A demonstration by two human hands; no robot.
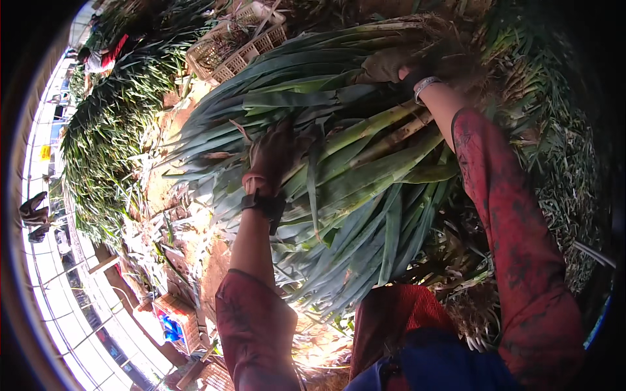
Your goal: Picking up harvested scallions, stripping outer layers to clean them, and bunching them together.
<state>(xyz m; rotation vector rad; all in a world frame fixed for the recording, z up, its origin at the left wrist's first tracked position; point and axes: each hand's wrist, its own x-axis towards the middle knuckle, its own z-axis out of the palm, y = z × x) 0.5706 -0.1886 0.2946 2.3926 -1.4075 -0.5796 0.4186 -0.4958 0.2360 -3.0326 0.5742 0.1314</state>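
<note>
A large heap of leek-like plants (371, 141) with long green leaves lies before me, its roots toward the upper right. My left hand (276, 154), in a dark glove, rests among the leaves at the heap's middle; a leaf hangs beside it, and shade hides whether its fingers grip anything. Farther up and right, my right hand (384, 67), also gloved, is on the upper stalks near the root end. Its fingers are partly hidden, so its hold cannot be told.
Plastic crates (234, 61) stand beyond the heap, and another crate (188, 325) holding something blue is at lower left. More plants (112, 146) are piled along the left and right. A person in red and white (102, 61) is at the far upper left.
</note>
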